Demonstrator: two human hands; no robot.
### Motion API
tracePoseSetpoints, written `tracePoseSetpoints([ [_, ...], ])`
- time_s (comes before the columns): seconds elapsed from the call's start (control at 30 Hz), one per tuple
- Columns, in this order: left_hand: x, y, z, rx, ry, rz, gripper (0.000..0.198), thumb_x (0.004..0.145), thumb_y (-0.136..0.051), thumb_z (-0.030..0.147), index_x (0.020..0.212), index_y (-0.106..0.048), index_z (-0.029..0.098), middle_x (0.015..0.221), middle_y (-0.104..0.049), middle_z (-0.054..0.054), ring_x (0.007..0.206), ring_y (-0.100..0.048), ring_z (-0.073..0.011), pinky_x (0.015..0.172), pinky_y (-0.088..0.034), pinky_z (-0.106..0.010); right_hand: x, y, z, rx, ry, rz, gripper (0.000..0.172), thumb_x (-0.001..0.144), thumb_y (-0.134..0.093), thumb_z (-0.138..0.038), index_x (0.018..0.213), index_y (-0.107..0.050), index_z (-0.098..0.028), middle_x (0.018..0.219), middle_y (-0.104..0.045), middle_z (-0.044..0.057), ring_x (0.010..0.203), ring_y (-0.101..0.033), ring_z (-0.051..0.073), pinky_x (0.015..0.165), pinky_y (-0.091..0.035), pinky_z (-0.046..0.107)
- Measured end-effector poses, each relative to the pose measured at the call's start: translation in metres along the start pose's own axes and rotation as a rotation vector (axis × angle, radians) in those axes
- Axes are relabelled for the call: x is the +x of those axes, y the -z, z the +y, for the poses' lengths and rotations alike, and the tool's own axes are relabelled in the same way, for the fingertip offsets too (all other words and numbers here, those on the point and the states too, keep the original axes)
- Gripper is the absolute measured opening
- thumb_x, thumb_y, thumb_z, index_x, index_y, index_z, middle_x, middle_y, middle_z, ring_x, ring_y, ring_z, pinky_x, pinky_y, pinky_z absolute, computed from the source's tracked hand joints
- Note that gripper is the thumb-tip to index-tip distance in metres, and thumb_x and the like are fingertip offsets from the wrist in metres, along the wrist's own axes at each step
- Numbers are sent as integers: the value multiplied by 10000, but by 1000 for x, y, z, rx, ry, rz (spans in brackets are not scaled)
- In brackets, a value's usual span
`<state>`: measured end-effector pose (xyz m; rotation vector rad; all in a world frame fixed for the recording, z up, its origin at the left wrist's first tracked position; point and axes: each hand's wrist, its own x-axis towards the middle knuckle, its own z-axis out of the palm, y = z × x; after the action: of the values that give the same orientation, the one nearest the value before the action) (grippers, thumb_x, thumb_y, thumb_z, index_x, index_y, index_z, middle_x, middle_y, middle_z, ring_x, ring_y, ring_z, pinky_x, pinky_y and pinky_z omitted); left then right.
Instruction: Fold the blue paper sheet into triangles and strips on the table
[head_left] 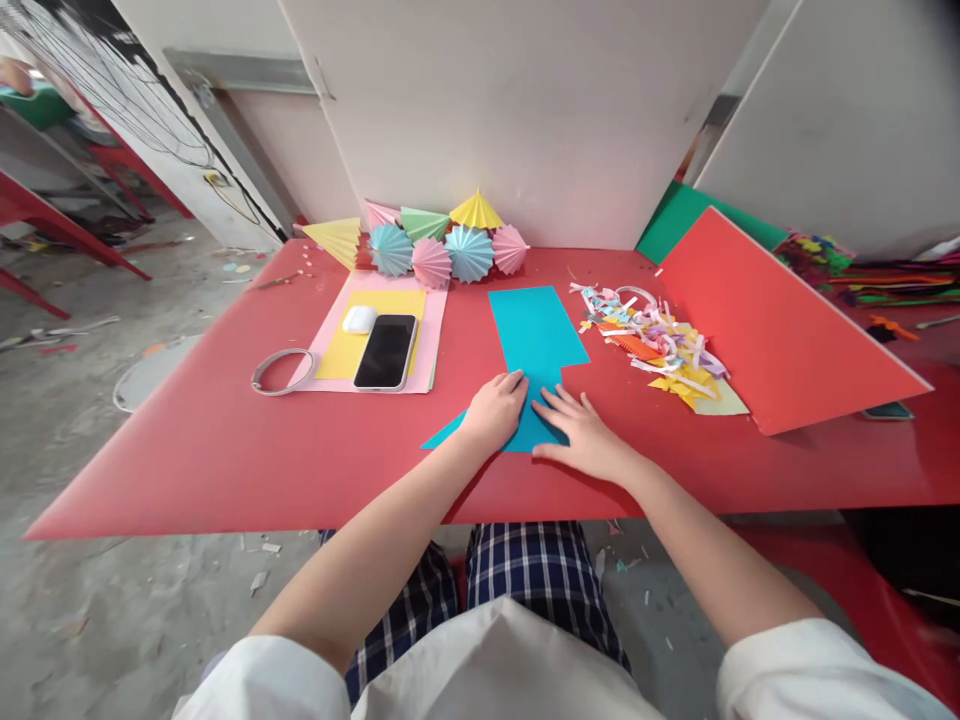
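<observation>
Blue paper (536, 325) lies flat on the red table, its outline stepped at the right and pointed at the lower left. Whether it is one folded sheet or several pieces, I cannot tell, because my hands cover part of it. My left hand (495, 412) presses on the paper's lower part with its fingers held together and bent. Just to the right, my right hand (581, 435) rests palm down, fingers spread, with the fingertips on the blue paper's right edge. A small gap separates the two hands.
On the red table (225, 460), a phone (386, 352), a white case (360, 319) and yellow and pink sheets (431, 365) lie left, beside a tape ring (283, 372). Pleated paper fans (431, 262) line the back. Paper scraps (660, 345) and a red board (787, 330) are right.
</observation>
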<state>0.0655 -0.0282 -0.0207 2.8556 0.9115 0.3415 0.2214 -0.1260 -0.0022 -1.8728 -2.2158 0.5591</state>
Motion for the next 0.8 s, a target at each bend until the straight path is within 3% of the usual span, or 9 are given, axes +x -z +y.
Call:
tracePoseSetpoints([
  [0.07, 4, 5, 0, 23, 19, -17, 338, 847, -394, 121, 1155, -532, 120, 1234, -505, -128, 1091, -485, -219, 938, -389, -320, 10, 14, 7, 110, -19, 88, 539, 830, -435, -512, 1275, -480, -211, 1376, -416, 86, 1289, -331, 245, 1042, -283, 436],
  [0.17, 11, 11, -1, 59, 106, -16, 302, 868, -356, 126, 1076, -571, 163, 1119, -539, -109, 1010, -506, -221, 837, -432, -317, 38, 30, 19, 133, -22, 260, 363, 845, -486, -347, 1167, -568, -201, 1207, -575, 73, 1128, -506, 190, 953, -394, 319],
  [0.27, 17, 10, -2, 87, 221, -12, 299, 897, -321, 167, 1085, -553, 182, 1033, -541, -109, 941, -532, -227, 715, -451, -302, 65, 32, 31, 44, -89, 296, 334, 831, -520, -286, 1142, -577, -178, 1161, -589, 91, 1076, -528, 199, 911, -409, 310],
  [0.4, 18, 6, -1, 93, 303, -51, 303, 914, -316, 216, 1159, -494, 217, 959, -567, -83, 842, -578, -203, 655, -438, -276, 82, 21, 39, 0, -148, 312, 287, 826, -521, -332, 1053, -610, -180, 1077, -591, 114, 1008, -538, 231, 836, -422, 338],
  [0.57, 18, 6, 0, 91, 341, -92, 323, 915, -309, 230, 1201, -461, 234, 942, -594, -72, 822, -601, -208, 644, -432, -276, 85, 15, 38, -13, -178, 304, 289, 793, -524, -468, 876, -594, -200, 891, -614, 71, 888, -550, 222, 700, -414, 297],
  [0.67, 18, 9, 1, 92, 350, -100, 326, 916, -298, 232, 1197, -463, 236, 929, -599, -70, 820, -607, -216, 635, -434, -281, 83, 18, 36, 42, -302, 309, 373, 778, -463, -576, 760, -553, -214, 759, -603, 40, 740, -555, 201, 585, -382, 274],
  [0.73, 18, 10, 2, 92, 354, -102, 324, 920, -292, 241, 1194, -465, 236, 934, -601, -71, 818, -609, -219, 633, -436, -283, 82, 20, 36, 137, -400, 344, 395, 766, -440, -606, 777, -532, -222, 684, -578, 15, 639, -538, 180, 525, -352, 259],
  [0.8, 18, 11, 3, 94, 358, -104, 321, 921, -295, 248, 1191, -466, 237, 942, -604, -71, 820, -611, -216, 634, -435, -277, 82, 20, 37, 239, -405, 386, 354, 764, -464, -565, 854, -524, -228, 647, -554, -11, 590, -525, 161, 500, -339, 243],
])
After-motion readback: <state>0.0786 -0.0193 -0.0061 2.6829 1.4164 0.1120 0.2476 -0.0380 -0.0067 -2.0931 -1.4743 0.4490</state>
